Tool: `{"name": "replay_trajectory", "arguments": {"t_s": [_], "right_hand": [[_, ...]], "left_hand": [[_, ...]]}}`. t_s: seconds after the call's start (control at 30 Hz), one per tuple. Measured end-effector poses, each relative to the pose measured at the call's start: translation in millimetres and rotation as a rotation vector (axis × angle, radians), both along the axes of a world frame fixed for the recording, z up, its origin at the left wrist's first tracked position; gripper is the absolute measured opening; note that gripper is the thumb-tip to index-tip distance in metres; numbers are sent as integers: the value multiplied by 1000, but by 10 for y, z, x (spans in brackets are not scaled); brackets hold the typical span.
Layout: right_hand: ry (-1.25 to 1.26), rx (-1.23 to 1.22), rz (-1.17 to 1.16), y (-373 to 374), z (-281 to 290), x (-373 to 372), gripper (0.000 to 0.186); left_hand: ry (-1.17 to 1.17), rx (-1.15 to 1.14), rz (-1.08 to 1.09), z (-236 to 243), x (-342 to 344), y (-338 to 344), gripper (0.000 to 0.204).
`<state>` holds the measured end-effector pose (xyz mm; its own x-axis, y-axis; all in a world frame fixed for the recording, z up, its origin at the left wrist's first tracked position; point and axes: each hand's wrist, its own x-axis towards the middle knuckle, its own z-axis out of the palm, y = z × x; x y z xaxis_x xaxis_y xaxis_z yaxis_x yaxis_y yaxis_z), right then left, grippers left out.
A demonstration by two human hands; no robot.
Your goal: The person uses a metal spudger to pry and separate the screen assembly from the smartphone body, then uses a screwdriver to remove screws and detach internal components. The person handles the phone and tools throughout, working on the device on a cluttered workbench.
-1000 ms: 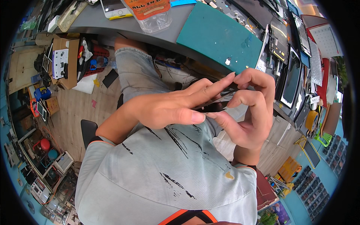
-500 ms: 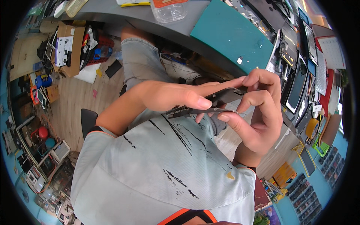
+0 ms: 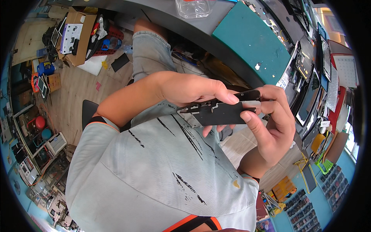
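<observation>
A thin black phone part (image 3: 212,116), with bright metal at its left end and small fittings along its upper edge, is held over my lap in both hands. My left hand (image 3: 185,87) rests its thumb on the upper edge, with some fingertips showing beneath. My right hand (image 3: 274,123) grips the right end with bent fingers and thumb. A second dark strip (image 3: 247,94) lies along the part's top right; whether it is separate I cannot tell. My grey shirt with black streaks is below.
Beyond my hands is a grey desk (image 3: 162,11) with a teal mat (image 3: 251,46) and a clear plastic container (image 3: 192,8). Phone parts and screens (image 3: 309,65) crowd its right. A cardboard box (image 3: 83,38) of items stands on the floor at left.
The black part has turned so more of its flat face shows. My left hand has risen and moved right, its thumb now nearer the right end. The desk appears higher in view.
</observation>
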<state>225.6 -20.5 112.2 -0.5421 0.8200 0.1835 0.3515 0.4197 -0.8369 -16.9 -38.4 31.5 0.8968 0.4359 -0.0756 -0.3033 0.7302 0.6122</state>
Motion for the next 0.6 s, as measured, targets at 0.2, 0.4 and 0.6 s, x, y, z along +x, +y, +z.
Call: {"name": "replay_trajectory", "arguments": {"t_s": [0.2, 0.4, 0.6], "right_hand": [[114, -206, -156, -60, 9, 26, 21], [215, -249, -263, -29, -69, 52, 18], [246, -254, -323, -37, -71, 11, 14]], "left_hand": [[50, 19, 244, 131, -38, -75, 71], [306, 323, 502, 114, -252, -246, 71], [411, 350, 707, 66, -255, -363, 57]]}}
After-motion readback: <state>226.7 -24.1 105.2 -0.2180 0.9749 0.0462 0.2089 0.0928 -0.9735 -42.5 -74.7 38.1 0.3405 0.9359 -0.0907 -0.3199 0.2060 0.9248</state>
